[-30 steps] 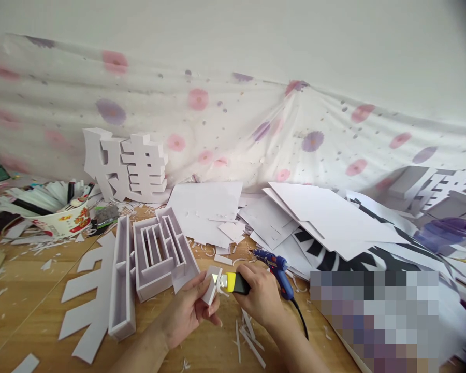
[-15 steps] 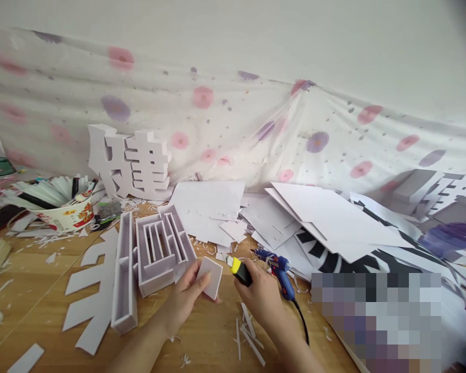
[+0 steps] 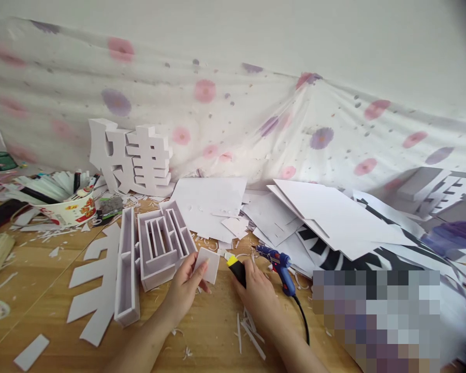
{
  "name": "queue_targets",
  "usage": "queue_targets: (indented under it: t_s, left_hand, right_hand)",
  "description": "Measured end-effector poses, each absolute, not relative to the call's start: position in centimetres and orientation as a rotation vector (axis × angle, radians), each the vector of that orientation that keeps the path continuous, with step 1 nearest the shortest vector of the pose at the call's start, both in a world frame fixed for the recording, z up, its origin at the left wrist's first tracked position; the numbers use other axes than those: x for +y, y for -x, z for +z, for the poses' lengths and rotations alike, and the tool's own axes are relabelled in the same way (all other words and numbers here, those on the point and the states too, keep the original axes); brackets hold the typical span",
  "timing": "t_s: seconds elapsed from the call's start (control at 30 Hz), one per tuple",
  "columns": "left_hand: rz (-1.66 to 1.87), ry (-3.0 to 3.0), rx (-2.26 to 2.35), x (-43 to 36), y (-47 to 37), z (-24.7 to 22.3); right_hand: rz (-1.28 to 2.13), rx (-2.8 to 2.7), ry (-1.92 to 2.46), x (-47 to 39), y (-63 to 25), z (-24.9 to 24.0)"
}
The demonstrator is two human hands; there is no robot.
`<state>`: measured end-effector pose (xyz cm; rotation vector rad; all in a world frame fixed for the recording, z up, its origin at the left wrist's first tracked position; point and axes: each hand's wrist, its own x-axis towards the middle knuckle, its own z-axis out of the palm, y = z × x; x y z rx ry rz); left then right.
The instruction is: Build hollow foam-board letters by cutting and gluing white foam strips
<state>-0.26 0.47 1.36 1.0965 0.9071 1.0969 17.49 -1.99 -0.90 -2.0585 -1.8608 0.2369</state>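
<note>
My left hand [image 3: 185, 282] pinches a small white foam board piece [image 3: 207, 264] by its left side, thumb on its face. In my right hand [image 3: 256, 290] is a yellow and black utility knife [image 3: 236, 268], its tip pointing up and left near the board's right edge. A hollow white foam letter frame [image 3: 159, 277] with inner walls lies just left of my left hand. Joined beside it is a long narrow foam box [image 3: 127, 280], and a flat branched cutout [image 3: 95, 290] reaches out further left. To the right of my right hand rests a blue glue gun [image 3: 279, 264].
A finished white foam character [image 3: 132, 158] stands at the back left, near a paper bowl [image 3: 68, 210] full of strips and pens. White foam sheets [image 3: 334, 212] are stacked at right. Thin offcuts [image 3: 250, 334] litter the wooden table [image 3: 205, 336].
The foam piece has turned in my left hand and shows its face more squarely. My right hand has shifted slightly left and down with the utility knife, its tip now nearer the piece.
</note>
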Motion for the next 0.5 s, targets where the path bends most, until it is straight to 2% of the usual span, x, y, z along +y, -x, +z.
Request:
queue_targets:
  t_s: [0.17, 0.4, 0.5]
  left_hand:
    - [1.040, -0.913, 0.845, 0.4, 0.3, 0.5]
    - [1.031, -0.972, 0.721, -0.1, -0.2, 1.1]
    - [0.910, -0.963, 0.570, -0.3, -0.2, 1.1]
  right_hand:
    - [0.400, -1.710, 1.606, -2.2, -17.7, -0.4]
    - [1.190, -1.283, 1.190, -2.2, -16.3, 0.4]
    - [1.211, -1.272, 1.151, -2.1, -16.4, 0.6]
